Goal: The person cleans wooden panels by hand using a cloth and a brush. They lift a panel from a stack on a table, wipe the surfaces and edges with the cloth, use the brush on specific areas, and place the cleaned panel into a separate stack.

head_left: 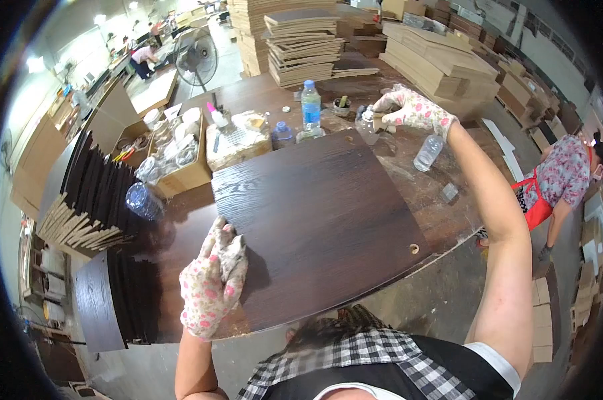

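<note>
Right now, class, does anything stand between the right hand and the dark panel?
Partly: a clear bottle is between the right hand and the far right corner of the panel. Toward the panel's right edge, only table shows; a second bottle is off to the right.

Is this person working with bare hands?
No, patterned gloves cover both the left hand and the right hand.
</note>
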Tool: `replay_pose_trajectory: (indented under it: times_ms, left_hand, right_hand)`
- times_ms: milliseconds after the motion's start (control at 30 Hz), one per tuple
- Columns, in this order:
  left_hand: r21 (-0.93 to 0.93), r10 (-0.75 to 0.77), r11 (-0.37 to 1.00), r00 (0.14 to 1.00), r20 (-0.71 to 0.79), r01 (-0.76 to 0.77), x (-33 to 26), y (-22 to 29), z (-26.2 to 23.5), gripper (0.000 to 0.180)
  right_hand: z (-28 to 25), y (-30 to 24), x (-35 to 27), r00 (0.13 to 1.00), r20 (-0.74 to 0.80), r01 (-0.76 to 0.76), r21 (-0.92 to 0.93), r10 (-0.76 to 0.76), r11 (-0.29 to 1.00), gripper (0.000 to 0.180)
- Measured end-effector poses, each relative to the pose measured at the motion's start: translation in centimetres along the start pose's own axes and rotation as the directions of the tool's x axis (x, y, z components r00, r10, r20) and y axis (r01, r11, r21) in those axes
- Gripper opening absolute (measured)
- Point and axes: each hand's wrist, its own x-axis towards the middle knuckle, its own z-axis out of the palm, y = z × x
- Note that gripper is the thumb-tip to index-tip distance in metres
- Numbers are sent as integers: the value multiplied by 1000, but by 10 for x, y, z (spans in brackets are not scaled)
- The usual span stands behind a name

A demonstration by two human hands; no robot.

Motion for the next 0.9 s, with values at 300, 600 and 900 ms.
replay_pose_trajectory:
  times_ms: [300, 600, 900]
  left_hand:
    - [98, 29, 995, 1000, 11, -30, 8, 23, 8, 44]
    - [-31, 66, 997, 997, -34, -67, 1, 10, 9, 41]
    - [-307, -23, 951, 997, 74, 45, 10, -7, 0, 42]
  right_hand:
    - [52, 9, -28, 949, -311, 59, 300, 39, 952, 36]
    - [75, -40, -253, 972, -236, 113, 490, 7, 864, 32]
    - [161, -92, -267, 521, -851, -114, 0, 60, 993, 46]
